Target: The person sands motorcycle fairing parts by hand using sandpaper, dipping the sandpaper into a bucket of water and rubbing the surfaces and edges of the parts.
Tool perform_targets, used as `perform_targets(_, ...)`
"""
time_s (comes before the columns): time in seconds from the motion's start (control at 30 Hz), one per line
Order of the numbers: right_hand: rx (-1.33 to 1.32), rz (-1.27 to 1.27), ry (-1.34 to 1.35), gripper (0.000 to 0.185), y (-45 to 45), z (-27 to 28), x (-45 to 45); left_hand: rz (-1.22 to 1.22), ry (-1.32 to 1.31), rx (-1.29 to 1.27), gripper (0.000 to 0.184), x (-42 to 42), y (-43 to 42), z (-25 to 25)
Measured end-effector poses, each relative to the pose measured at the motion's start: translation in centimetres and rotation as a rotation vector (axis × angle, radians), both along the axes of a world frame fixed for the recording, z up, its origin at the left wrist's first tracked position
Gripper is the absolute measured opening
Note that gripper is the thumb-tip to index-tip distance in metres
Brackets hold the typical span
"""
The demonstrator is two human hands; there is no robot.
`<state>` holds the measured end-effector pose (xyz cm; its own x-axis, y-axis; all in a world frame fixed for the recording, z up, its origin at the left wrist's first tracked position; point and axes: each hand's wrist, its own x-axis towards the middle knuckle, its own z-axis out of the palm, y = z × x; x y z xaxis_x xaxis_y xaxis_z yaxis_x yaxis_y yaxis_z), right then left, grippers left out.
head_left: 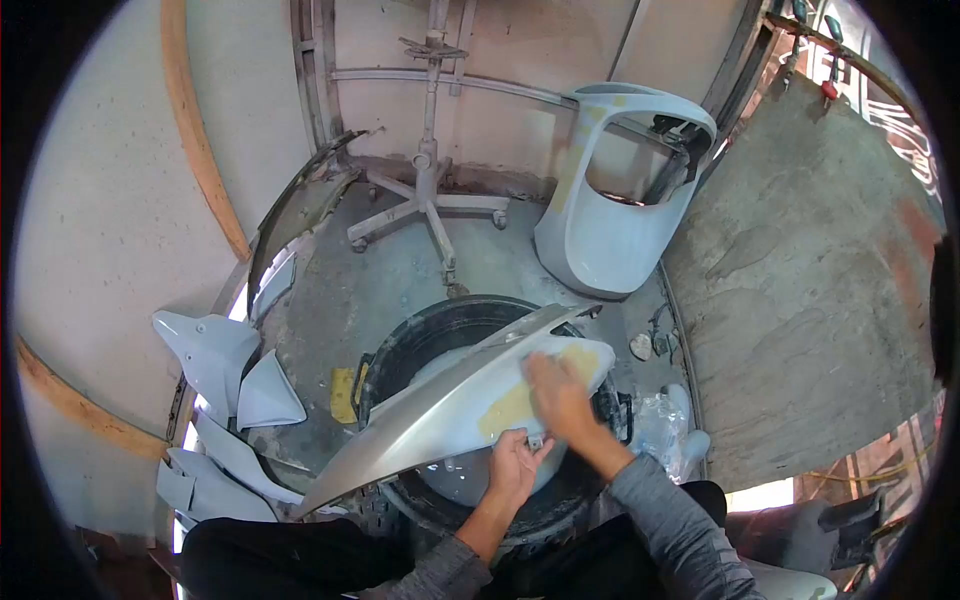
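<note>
A long silver and white vehicle body panel (420, 425) with a yellowish filler patch (508, 412) lies tilted across a black tub (400, 345) of cloudy water. My left hand (513, 468) grips the panel's lower edge near its middle, thumb and fingers at the rim. My right hand (562, 397) presses on the panel's face beside the filler, at the wider right end. Its fingers are blurred, and anything under them is hidden.
Several pale body panels (215, 350) lean at the left. A large white fairing (620, 240) stands at the back right, near a wheeled stand (428, 195). A yellow piece (343, 395) lies beside the tub; a clear plastic bag (655, 430) sits to its right.
</note>
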<state>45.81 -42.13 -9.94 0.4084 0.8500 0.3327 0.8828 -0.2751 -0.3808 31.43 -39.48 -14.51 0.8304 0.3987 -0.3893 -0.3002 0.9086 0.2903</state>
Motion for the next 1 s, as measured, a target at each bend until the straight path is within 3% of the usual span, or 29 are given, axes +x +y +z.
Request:
perform_targets(0.03, -0.063, -0.189, 0.055, 0.036, 0.2, -0.7, 1.9, 0.011, -0.006, -0.01, 0.034, -0.2, 0.0, -0.1)
perform_targets(0.1, 0.01, -0.198, 0.038, 0.036, 0.7, -1.2, 1.8, 0.045, 0.011, -0.072, 0.034, -0.2, 0.1, 0.1)
perform_targets(0.17, -0.013, 0.117, -0.142, 0.035, 0.4, -0.5, -2.2, 0.011, 0.01, -0.075, 0.032, 0.0, -0.3, -1.1)
perform_targets(0.23, 0.045, 0.143, -0.028, 0.035, 0.3, 1.0, -2.7, -0.006, -0.002, -0.054, 0.03, 0.4, -0.3, -1.4)
perform_targets(0.33, 0.01, -0.157, 0.008, 0.034, 1.2, -0.2, 1.7, 0.018, 0.011, -0.041, 0.03, -0.2, -0.4, -0.3)
perform_targets(0.37, 0.009, -0.152, 0.004, 0.034, 1.2, -0.3, 0.9, 0.034, 0.056, -0.065, 0.031, -0.2, -0.3, 0.7)
perform_targets(0.43, 0.02, 0.164, -0.071, 0.034, 0.7, 0.1, -2.7, 0.04, 0.097, -0.086, 0.032, 0.0, -0.2, 1.0)
perform_targets(0.5, 0.052, 0.148, 0.032, 0.034, 0.4, 1.3, -2.7, 0.014, 0.036, -0.07, 0.033, 0.1, -0.3, -0.4)
perform_targets(0.57, -0.07, -0.151, 0.139, 0.036, 0.6, 0.3, 1.4, 0.021, 0.029, -0.049, 0.033, 0.1, -0.3, -0.3)
perform_targets(0.6, 0.027, -0.196, 0.068, 0.036, 0.5, -1.1, 2.7, 0.027, 0.024, -0.028, 0.032, 0.0, -0.3, -0.3)
perform_targets(0.63, 0.026, -0.187, 0.066, 0.036, 0.8, -0.1, 1.3, 0.037, 0.022, -0.029, 0.032, 0.1, -0.2, -0.7)
perform_targets(0.7, 0.042, 0.157, 0.021, 0.036, 0.0, 1.1, -2.6, -0.026, -0.012, -0.058, 0.027, 0.2, -0.1, -1.5)
perform_targets(0.77, -0.002, 0.172, 0.023, 0.036, -0.4, 0.4, -1.6, -0.013, 0.039, -0.073, 0.033, 0.4, -0.7, -2.0)
perform_targets(0.83, -0.11, -0.175, 0.07, 0.037, 0.1, -0.6, 2.7, 0.015, 0.015, -0.034, 0.034, 0.3, -0.5, -1.3)
perform_targets(0.9, -0.02, -0.159, 0.098, 0.04, 0.2, -1.4, 1.4, 0.023, 0.012, -0.061, 0.024, 0.1, -0.2, -0.1)
perform_targets(0.97, -0.023, 0.206, 0.042, 0.036, -0.4, 1.4, -4.1, 0.079, 0.07, -0.105, 0.025, 0.1, -0.4, 0.5)
perform_targets(1.0, -0.036, 0.211, -0.006, 0.037, -0.7, 1.3, -3.2, -0.002, 0.03, -0.118, 0.027, 0.1, -0.4, -0.7)
